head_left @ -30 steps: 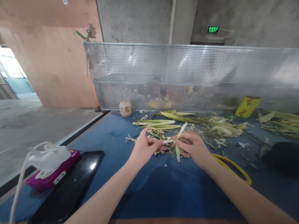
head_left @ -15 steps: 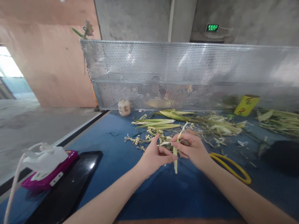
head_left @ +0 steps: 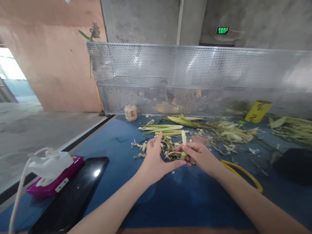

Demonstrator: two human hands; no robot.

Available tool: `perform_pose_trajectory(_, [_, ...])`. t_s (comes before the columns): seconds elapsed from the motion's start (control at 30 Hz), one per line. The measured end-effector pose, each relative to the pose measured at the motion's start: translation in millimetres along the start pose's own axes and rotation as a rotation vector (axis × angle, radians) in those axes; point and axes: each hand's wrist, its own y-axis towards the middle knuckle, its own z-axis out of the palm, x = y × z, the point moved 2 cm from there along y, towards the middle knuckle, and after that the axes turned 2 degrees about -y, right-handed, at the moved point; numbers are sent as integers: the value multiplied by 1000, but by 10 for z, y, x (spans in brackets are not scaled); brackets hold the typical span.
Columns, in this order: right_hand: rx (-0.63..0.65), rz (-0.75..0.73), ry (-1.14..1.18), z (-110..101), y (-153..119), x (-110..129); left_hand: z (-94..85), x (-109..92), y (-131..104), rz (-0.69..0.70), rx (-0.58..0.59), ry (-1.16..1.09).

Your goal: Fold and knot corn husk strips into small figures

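Right grip (head_left: 200, 155) pinches husk strip (head_left: 184, 137) beside knotted scraps (head_left: 170, 141).

Can pass low R of black tray (head_left: 73, 191) over bare tabletop (head_left: 117, 156); blocked L of tray by purple pwr strip (head_left: 42, 191), R & beyond by leaf strips (head_left: 165, 128).

This looked like a workshop
An exit sign (head_left: 222, 30) glowed on bare concrete (head_left: 141, 21); a perforated metal screen (head_left: 151, 65) backed a blue tabletop (head_left: 170, 201) strewn with plant scraps (head_left: 235, 136).
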Motion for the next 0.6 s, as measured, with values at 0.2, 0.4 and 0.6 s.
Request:
perform_pose_trajectory(0.2, [10, -88, -123, 47, -44, 53, 67, -151, 8, 151, 118, 28])
perform_pose_trajectory(0.4, [-40, -123, -36, 29, -33, 76, 68, -112, 26, 100, 75, -48])
perform_pose_trajectory(0.6, [-93, -94, -144, 41, -49, 110, 52, -120, 34, 89, 67, -85])
